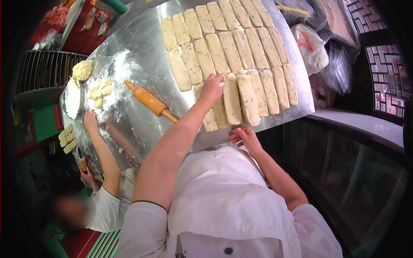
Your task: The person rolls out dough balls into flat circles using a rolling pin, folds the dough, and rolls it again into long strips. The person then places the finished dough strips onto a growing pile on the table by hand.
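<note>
My left hand (pixel 211 91) reaches over the metal table, its fingers closed at the far end of a pale dough strip (pixel 232 103) flecked with dark bits. My right hand (pixel 245 138) is at the table's near edge, fingers apart and slightly curled, just below the near end of that strip. Right beside it, another dough strip (pixel 248 101) lies a little askew. Similar strips (pixel 223 51) fill three rows across the table, side by side. My left forearm passes over part of the nearest row's left end and hides it.
Left of the rows, a wooden rolling pin (pixel 149 101) lies on the floured metal table (pixel 142 64). Farther left are small dough pieces (pixel 101 90) and a dough lump (pixel 82 69). A co-worker's hand (pixel 91 122) rests near them; the other holds a wooden-handled tool (pixel 82 163). Plastic bags (pixel 310 47) sit at right.
</note>
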Demonstrator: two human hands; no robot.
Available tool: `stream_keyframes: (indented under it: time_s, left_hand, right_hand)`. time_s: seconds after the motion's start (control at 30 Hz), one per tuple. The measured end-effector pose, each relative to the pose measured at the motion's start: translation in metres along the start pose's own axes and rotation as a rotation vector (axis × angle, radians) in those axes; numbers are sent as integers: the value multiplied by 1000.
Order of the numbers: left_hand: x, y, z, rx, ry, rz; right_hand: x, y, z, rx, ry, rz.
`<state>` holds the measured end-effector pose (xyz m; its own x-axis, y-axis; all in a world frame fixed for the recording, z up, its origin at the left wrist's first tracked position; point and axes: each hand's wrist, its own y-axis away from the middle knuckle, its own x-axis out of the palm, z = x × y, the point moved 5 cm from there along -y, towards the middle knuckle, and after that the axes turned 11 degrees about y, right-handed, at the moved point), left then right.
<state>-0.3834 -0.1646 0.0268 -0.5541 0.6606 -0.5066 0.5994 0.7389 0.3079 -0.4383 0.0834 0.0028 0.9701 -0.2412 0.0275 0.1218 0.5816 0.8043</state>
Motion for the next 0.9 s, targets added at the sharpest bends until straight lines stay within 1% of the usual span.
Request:
stream_keyframes:
  time_s: [0.03,0.1,0.23,0.3,0.33,0.4,0.43,0.5,0.53,0.6,0.63,0.7,0.73,0.8,0.83,0.87,0.9]
  left_hand:
    - [0,-1,0,0,1,-1]
    - [-1,-3,-6,93,-57,-30]
    - [-3,-7,-14,84,-140,-21]
    - [-3,-6,-25,158,-170,13]
    - [-1,-9,-20,156,-169,18]
    - [2,-16,-17,237,-250,85]
    - [2,-16,-16,237,-251,86]
    - [0,-17,-13,135,-171,107]
    - [-1,-14,-14,136,-176,105]
    - [-5,0,-8,3,-156,14]
    - [-1,6,-3,3,-160,12]
    - [8,25,22,-291,40,12]
    - [12,35,22,-295,40,5]
    - [34,58,24,-477,673,185]
    - [29,61,21,-429,600,184]
    - [24,64,24,-433,606,176]
    - [13,66,31,-413,553,108]
  right_hand:
    - [0,-1,-1,0,1,0]
    - [0,-4,0,-17,7,2]
    - [-4,-3,0,-24,17,6]
    - [-5,-2,1,-29,15,6]
    - [-4,-1,1,-24,12,5]
    - [-1,1,8,-61,-80,21]
    - [-1,2,10,-61,-81,21]
    - [-2,4,15,-106,-175,14]
    - [-3,4,16,-110,-178,18]
    - [-6,5,14,-48,-102,33]
    - [-8,5,13,-50,-104,35]
    - [-11,6,12,-78,79,35]
    - [-13,8,16,-79,83,42]
    - [-14,14,29,-141,210,62]
    - [-14,16,36,-138,216,69]
    - [-15,18,47,-179,274,69]
    - [-15,19,56,-222,334,70]
